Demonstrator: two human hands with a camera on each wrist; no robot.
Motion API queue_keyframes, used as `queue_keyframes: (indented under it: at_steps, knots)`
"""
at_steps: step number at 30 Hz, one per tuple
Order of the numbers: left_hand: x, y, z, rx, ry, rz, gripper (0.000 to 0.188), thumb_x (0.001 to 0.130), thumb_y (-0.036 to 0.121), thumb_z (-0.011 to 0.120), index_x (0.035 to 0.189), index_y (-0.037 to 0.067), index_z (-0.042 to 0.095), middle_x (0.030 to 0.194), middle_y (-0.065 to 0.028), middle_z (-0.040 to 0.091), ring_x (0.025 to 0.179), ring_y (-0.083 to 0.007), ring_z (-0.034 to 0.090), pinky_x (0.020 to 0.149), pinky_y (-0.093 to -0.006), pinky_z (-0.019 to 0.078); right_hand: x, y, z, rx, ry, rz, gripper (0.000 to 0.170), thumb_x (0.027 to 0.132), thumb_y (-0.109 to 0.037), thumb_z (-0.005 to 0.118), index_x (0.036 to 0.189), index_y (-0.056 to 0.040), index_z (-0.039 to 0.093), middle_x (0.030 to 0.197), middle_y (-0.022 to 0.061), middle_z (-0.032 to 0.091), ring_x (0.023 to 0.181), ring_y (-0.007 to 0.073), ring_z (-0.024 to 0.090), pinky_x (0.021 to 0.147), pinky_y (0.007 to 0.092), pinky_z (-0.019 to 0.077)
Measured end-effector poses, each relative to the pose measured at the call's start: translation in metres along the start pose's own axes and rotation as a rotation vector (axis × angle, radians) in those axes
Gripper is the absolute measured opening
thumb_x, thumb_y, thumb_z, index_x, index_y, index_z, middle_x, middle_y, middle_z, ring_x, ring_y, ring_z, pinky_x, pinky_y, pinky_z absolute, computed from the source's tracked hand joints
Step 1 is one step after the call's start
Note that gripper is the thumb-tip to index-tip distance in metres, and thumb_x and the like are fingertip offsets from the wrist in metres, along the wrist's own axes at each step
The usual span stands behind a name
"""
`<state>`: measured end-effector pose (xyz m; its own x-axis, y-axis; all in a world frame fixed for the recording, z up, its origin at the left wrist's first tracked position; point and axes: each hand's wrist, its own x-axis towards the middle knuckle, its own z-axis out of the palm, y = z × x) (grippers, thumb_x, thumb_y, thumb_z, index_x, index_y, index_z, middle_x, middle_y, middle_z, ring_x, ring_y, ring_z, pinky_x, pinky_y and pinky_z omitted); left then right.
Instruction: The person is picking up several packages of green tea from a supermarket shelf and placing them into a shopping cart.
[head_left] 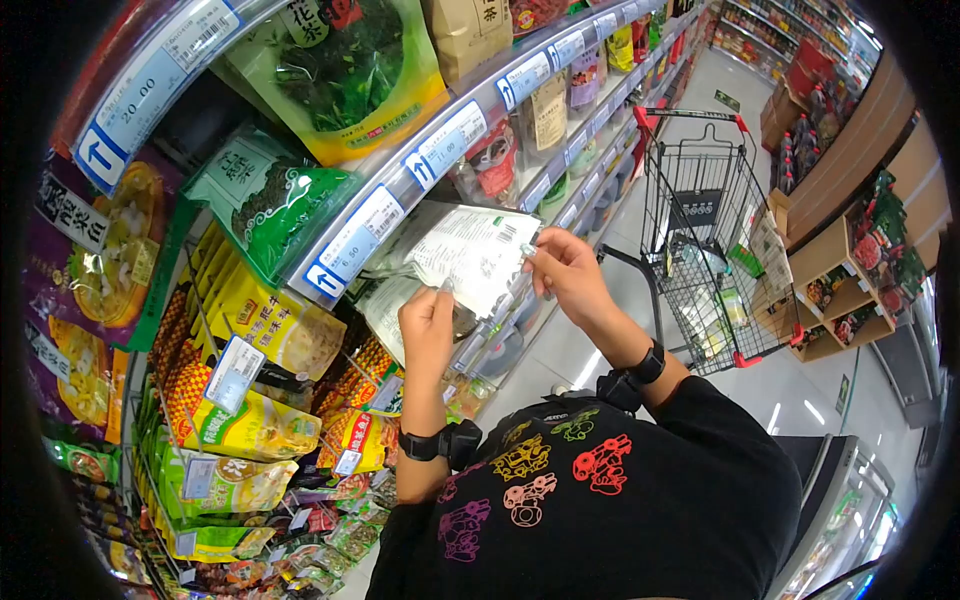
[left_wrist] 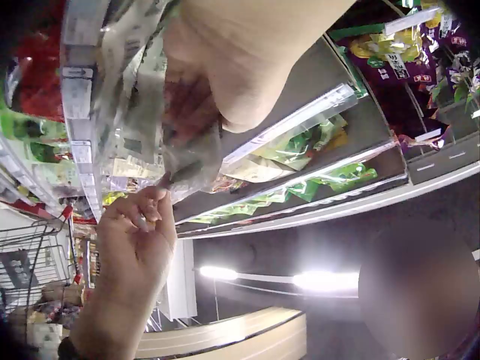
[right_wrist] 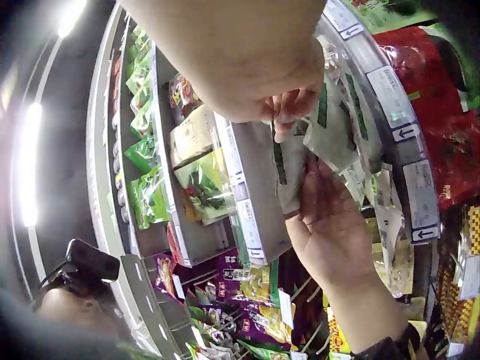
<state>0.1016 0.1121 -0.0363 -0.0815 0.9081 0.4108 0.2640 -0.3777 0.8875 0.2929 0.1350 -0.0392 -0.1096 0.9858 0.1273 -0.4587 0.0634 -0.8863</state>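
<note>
The printed white packet (head_left: 480, 252) is between both hands, the left hand (head_left: 428, 325) pinching its near edge, the right hand (head_left: 570, 275) its far end: seemingly taken up, not yet set down. Past the right hand stands a cart (head_left: 648, 112).

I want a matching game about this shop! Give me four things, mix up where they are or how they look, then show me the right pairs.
Things:
1. white packet
2. shopping cart
3. shirt
4. 20.00 label

Clues:
A. wire, with red corners
B. at the head view's top left
C. held by the left hand and right hand
D. black, with colourful cartoon figures

Pairs: 1-C, 2-A, 3-D, 4-B
</note>
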Motion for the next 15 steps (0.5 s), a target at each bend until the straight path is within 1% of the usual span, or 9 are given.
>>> queue_keyframes:
  at_steps: [2,5,8,11,12,15]
  knots:
    - [0.0,-0.005,0.0,-0.06,0.006,-0.077,0.028,0.078,0.008,0.048,0.054,-0.003,0.039,0.051,-0.0052,0.037,0.05,-0.0087,0.034,0.046,-0.0248,0.0277,0.001,0.003,-0.001,-0.01,0.007,0.011,0.007,0.078,-0.005,0.049,0.086,-0.0044,0.047,0.066,0.0055,0.054,0.045,0.0085,0.045,0.041,0.0169,0.0333]
    - [0.001,0.013,0.002,0.011,0.032,-0.06,0.027,0.08,0.008,0.046,0.057,-0.003,0.039,0.051,-0.0039,0.033,0.052,-0.0074,0.034,0.047,-0.0233,0.0285,0.002,0.004,0.0,-0.028,0.025,0.026,0.008,0.078,-0.006,0.049,0.086,-0.0044,0.048,0.066,0.0055,0.054,0.045,0.0082,0.045,0.041,0.0169,0.0335]
    - [0.002,0.017,0.001,-0.046,-0.012,-0.06,0.025,0.081,0.01,0.045,0.059,-0.003,0.04,0.053,-0.0026,0.034,0.052,-0.0073,0.033,0.047,-0.0231,0.0292,0.004,-0.001,0.006,-0.054,0.036,0.039,0.009,0.078,-0.008,0.05,0.086,-0.0048,0.048,0.066,0.0052,0.054,0.045,0.0076,0.046,0.042,0.017,0.0335]
    - [0.003,0.005,-0.002,-0.14,-0.095,-0.198,0.02,0.081,0.011,0.044,0.066,-0.001,0.043,0.056,-0.0024,0.041,0.05,-0.0076,0.037,0.048,-0.0223,0.0317,0.007,0.001,0.005,-0.113,0.053,0.058,0.01,0.077,-0.009,0.051,0.086,-0.005,0.048,0.065,0.0047,0.055,0.045,0.007,0.046,0.042,0.0168,0.0329]
    - [0.003,0.026,-0.004,-0.232,-0.166,-0.294,0.015,0.083,0.015,0.041,0.081,0.001,0.046,0.066,-0.0042,0.05,0.048,-0.0086,0.044,0.047,-0.0211,0.0342,0.009,0.001,0.005,-0.135,0.064,0.067,0.01,0.077,-0.009,0.051,0.086,-0.0051,0.049,0.065,0.0045,0.055,0.045,0.0069,0.046,0.042,0.0168,0.0327]
    - [0.0,0.026,-0.006,-0.366,-0.205,-0.427,0.022,0.084,0.018,0.038,0.099,0.002,0.042,0.076,-0.0073,0.054,0.049,-0.0097,0.048,0.046,-0.02,0.0355,0.012,0.004,0.006,-0.179,0.085,0.07,0.012,0.078,-0.011,0.051,0.088,-0.0055,0.046,0.061,0.0017,0.052,0.045,0.0066,0.046,0.041,0.0171,0.0311]
